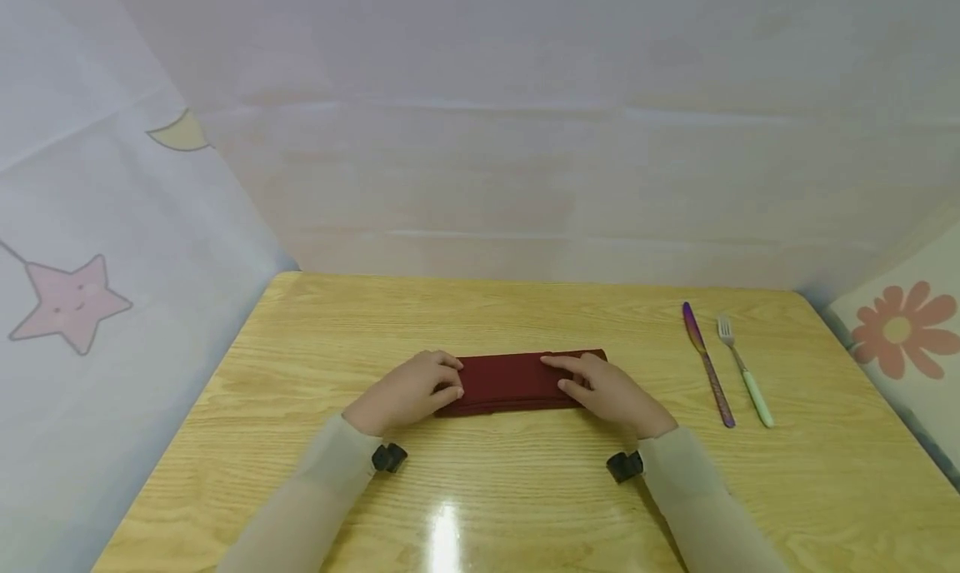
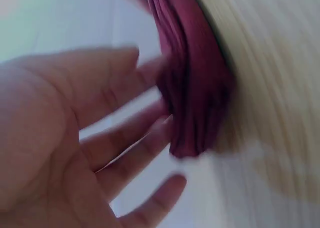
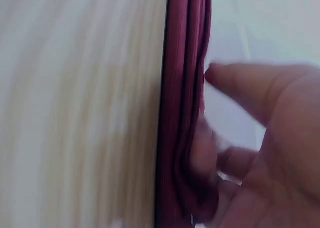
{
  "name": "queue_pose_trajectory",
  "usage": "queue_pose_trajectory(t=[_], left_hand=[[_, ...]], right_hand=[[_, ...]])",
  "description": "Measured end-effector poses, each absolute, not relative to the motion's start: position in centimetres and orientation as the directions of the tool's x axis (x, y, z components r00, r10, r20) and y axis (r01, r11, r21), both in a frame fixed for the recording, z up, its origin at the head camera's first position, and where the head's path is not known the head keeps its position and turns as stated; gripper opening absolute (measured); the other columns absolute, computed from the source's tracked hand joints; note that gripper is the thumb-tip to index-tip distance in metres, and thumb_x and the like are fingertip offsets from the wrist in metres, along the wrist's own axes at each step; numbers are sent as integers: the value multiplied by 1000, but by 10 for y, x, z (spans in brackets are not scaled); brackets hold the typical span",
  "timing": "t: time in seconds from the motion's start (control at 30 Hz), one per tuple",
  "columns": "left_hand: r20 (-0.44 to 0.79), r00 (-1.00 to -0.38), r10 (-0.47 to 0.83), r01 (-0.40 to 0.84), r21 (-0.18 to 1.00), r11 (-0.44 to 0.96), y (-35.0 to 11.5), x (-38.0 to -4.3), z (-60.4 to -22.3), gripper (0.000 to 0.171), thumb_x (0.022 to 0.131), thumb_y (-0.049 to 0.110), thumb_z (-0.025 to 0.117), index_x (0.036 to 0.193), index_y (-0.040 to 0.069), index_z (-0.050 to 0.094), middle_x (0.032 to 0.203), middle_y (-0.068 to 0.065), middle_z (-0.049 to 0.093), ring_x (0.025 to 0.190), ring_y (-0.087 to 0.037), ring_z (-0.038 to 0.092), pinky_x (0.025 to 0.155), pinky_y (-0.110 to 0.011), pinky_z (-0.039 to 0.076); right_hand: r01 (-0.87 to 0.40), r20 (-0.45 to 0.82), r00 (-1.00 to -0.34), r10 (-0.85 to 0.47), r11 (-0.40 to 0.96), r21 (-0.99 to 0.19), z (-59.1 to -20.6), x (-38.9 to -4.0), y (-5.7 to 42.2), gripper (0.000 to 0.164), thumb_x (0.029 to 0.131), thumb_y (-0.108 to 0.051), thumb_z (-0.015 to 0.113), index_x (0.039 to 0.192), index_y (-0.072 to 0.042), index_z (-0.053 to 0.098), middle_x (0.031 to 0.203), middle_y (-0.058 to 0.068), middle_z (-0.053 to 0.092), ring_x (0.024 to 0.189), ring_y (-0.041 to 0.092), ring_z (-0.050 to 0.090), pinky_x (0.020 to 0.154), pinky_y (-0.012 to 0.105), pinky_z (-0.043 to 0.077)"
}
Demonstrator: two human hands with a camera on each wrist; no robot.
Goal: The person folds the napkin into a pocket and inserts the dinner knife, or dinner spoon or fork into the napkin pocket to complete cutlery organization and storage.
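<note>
A dark red cloth (image 1: 510, 380), folded in layers into a long narrow strip, lies flat across the middle of the table. At its left end is my left hand (image 1: 411, 390), with loosely bent fingertips touching the edge. The left wrist view shows the fingers spread beside the stacked folds of the cloth (image 2: 195, 83). Over the right end, my right hand (image 1: 611, 394) rests its fingertips on the top layer, index finger stretched out. In the right wrist view the thumb (image 3: 245, 83) touches the upper side of the layers, and some fingers are blurred.
On the right of the wooden table (image 1: 337, 323) lie a purple knife (image 1: 707, 363) and, beside it, a fork (image 1: 744, 369) with a pale green handle. Pale fabric walls (image 1: 480, 181) stand close behind the table and along both sides.
</note>
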State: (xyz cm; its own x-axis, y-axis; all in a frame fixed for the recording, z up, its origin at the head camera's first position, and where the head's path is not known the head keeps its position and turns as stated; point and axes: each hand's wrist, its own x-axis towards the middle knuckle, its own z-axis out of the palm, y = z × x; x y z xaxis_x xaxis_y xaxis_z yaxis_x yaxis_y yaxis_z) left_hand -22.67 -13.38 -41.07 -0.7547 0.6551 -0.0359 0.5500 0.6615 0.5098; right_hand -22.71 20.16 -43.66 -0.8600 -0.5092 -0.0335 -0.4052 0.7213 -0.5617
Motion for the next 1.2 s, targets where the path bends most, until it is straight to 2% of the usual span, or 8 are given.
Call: queue_pose_trajectory(t=[0.17,0.3,0.47,0.6,0.7,0.87,1.03,1.2], left_hand=[[-79,-747,660,547,490,679,-127,-221,-407,31,105,4,52,132,5,67,154,-16,46,145,-34,39,115,-50,36],[-131,-750,649,508,514,691,-133,-221,-408,37,103,3,57,138,9,63,158,-11,41,149,-30,32,116,-50,34],[-149,-764,628,443,586,679,-147,-223,-407,37,99,3,64,135,11,67,155,-6,46,150,-29,30,115,-50,36],[-132,-779,613,436,590,680,-151,-225,-407,38,98,1,65,135,8,66,154,-8,47,149,-31,31,114,-51,37],[-110,-794,598,443,569,693,-151,-227,-410,39,99,2,63,138,8,63,157,-7,44,150,-30,29,115,-50,36],[-70,-817,572,456,530,715,-150,-232,-414,39,100,4,63,138,7,62,156,-8,45,149,-32,31,116,-51,34],[-61,-833,550,436,541,719,-148,-235,-415,41,94,6,72,135,5,64,153,-11,49,146,-37,36,116,-52,33],[-43,-841,539,440,524,729,-147,-238,-412,37,92,6,75,128,7,68,145,-14,56,141,-35,44,111,-50,41]], right_hand=[[-381,-72,-879,-472,785,-488,-433,-226,190,49,104,-19,61,152,-20,50,95,1,52,73,15,43,73,35,42],[-346,-86,-890,-447,788,-509,-430,-226,186,49,103,-16,62,151,-18,52,95,2,52,74,16,43,73,36,41],[-316,-88,-900,-427,778,-543,-429,-229,182,48,101,-14,65,148,-15,55,88,1,55,72,15,44,70,33,41],[-272,-37,-930,-367,751,-601,-427,-232,177,40,98,-12,69,138,-9,64,84,0,59,71,14,50,67,32,45],[-264,17,-944,-329,727,-634,-421,-235,169,34,97,-12,70,131,-6,68,98,2,64,80,15,58,71,34,51],[-271,48,-943,-328,677,-684,-413,-237,145,30,96,-12,72,125,-8,71,117,5,68,97,19,64,83,41,55],[-257,29,-939,-344,642,-723,-418,-241,120,24,95,-9,71,119,-10,73,113,2,67,93,15,62,79,36,55],[-278,27,-921,-388,607,-744,-428,-242,108,19,97,-8,69,115,-10,72,108,0,66,91,13,61,78,33,54]])
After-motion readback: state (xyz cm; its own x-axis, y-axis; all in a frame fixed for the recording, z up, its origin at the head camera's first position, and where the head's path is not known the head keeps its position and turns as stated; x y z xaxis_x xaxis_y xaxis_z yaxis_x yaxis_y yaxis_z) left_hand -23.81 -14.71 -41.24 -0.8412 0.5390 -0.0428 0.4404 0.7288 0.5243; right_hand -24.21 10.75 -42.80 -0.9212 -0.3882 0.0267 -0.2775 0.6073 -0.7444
